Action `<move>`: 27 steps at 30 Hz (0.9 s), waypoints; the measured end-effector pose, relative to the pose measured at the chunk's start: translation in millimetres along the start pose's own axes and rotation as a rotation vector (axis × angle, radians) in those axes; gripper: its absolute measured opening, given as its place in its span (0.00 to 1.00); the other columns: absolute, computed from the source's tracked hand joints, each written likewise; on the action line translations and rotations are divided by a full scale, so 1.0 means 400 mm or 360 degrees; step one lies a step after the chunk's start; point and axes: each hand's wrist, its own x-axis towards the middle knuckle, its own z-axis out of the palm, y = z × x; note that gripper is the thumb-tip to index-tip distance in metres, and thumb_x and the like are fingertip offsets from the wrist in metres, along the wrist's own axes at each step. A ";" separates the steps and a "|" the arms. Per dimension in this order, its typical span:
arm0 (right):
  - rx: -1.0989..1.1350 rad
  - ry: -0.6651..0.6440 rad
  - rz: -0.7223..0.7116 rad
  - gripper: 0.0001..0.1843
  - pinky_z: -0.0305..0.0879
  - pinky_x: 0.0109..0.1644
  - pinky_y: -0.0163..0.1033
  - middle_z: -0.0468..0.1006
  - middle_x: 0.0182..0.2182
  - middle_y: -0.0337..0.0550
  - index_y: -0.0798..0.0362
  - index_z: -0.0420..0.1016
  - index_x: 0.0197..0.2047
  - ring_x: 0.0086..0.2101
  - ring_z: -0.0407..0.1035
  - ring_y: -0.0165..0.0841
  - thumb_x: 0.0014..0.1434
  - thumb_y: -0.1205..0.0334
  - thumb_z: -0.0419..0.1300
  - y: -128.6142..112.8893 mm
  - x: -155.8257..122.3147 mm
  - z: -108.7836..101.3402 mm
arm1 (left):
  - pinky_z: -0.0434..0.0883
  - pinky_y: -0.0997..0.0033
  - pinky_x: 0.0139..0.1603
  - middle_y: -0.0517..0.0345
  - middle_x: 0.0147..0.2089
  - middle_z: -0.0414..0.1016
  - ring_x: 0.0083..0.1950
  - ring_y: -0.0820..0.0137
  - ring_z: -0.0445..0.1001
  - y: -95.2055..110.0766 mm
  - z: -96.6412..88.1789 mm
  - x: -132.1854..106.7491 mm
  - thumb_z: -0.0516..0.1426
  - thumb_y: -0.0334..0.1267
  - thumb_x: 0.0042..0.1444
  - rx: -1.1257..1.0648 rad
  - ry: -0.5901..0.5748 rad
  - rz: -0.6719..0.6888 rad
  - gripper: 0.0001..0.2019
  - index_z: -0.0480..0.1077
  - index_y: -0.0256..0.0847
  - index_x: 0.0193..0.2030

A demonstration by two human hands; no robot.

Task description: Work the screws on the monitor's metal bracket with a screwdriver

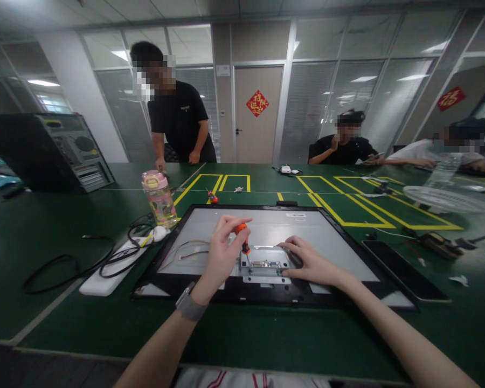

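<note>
A monitor (186, 215) lies face down on the green table, its grey back panel exposed inside a black frame. My left hand (222, 250) is closed around an orange-handled screwdriver (242, 234), held upright with its tip down on the metal bracket (262, 267) at the panel's lower middle. My right hand (309, 261) rests on the right end of that bracket, fingers curled and pressing down on it. Thin coloured wires (188, 250) run across the panel to the left of the bracket.
A pink-lidded bottle (159, 199), black cables (84, 264) and a white block (105, 275) lie to the left. A computer case (52, 151) stands far left. A dark flat panel (404, 269) lies at right. One person stands across the table; two sit at the far right.
</note>
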 end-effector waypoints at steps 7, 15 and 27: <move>0.0000 -0.0016 0.0008 0.35 0.59 0.56 0.50 0.63 0.50 0.50 0.50 0.64 0.58 0.50 0.61 0.45 0.50 0.44 0.63 -0.002 -0.002 -0.001 | 0.68 0.69 0.46 0.54 0.38 0.71 0.42 0.67 0.70 0.003 0.001 -0.002 0.52 0.40 0.61 -0.0201 -0.0069 -0.0161 0.13 0.72 0.39 0.47; 0.0022 -0.0015 0.0001 0.35 0.58 0.56 0.50 0.63 0.49 0.49 0.49 0.64 0.58 0.50 0.61 0.46 0.50 0.45 0.63 -0.004 -0.001 -0.001 | 0.67 0.71 0.42 0.56 0.37 0.69 0.39 0.69 0.69 0.008 0.000 0.002 0.52 0.39 0.61 -0.0113 -0.0086 -0.0096 0.11 0.74 0.42 0.45; -0.0009 -0.0012 -0.0014 0.36 0.59 0.55 0.49 0.64 0.49 0.50 0.51 0.64 0.58 0.49 0.62 0.45 0.50 0.44 0.63 0.000 -0.001 -0.001 | 0.68 0.71 0.42 0.54 0.37 0.71 0.40 0.68 0.71 0.003 0.001 -0.001 0.50 0.40 0.62 -0.0256 -0.0068 -0.0198 0.13 0.72 0.39 0.45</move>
